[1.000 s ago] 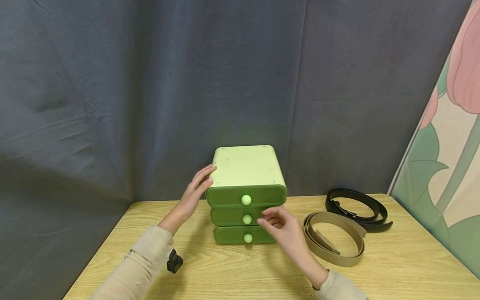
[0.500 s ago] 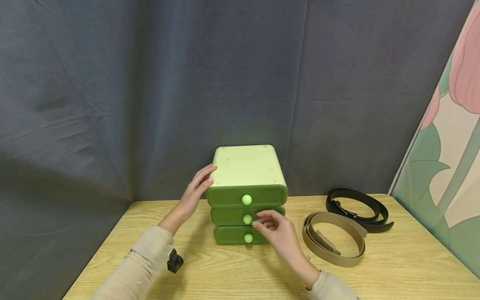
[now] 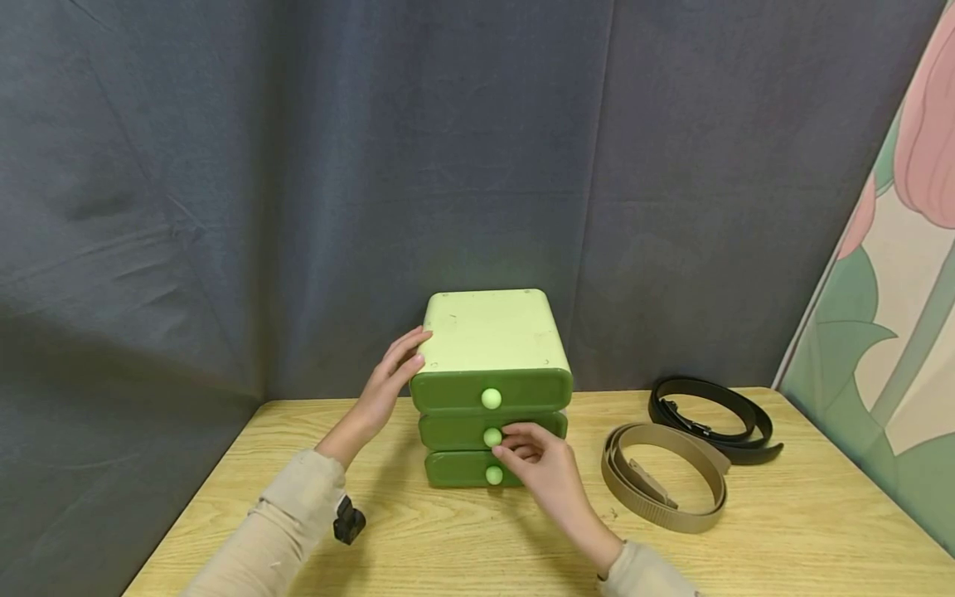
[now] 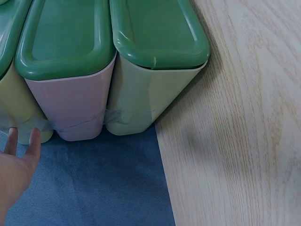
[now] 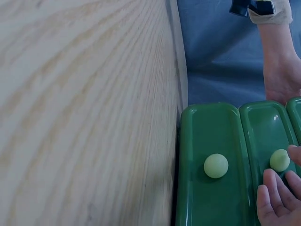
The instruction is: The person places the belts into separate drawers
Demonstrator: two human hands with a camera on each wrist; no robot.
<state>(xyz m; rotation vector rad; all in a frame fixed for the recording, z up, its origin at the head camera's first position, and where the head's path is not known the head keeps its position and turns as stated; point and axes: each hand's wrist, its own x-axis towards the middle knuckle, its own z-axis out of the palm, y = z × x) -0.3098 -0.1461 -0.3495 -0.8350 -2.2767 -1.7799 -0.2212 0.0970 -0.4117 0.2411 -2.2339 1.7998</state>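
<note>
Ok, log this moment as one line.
left hand on drawer unit, left edge; right hand at middle knob, grip unclear; drawers look shut; tan belt, black belt coiled at right

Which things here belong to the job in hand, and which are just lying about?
In the job:
green drawer unit
left hand, touching its side
middle knob
right hand, at that knob

Seemingly just lying about, untouched:
tan belt
black belt

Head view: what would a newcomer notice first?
Most likely the green drawer unit on the wooden table, with the left hand on its left top edge and the right hand at the middle knob. Next, the coiled tan belt and black belt, both right of the unit.
</note>
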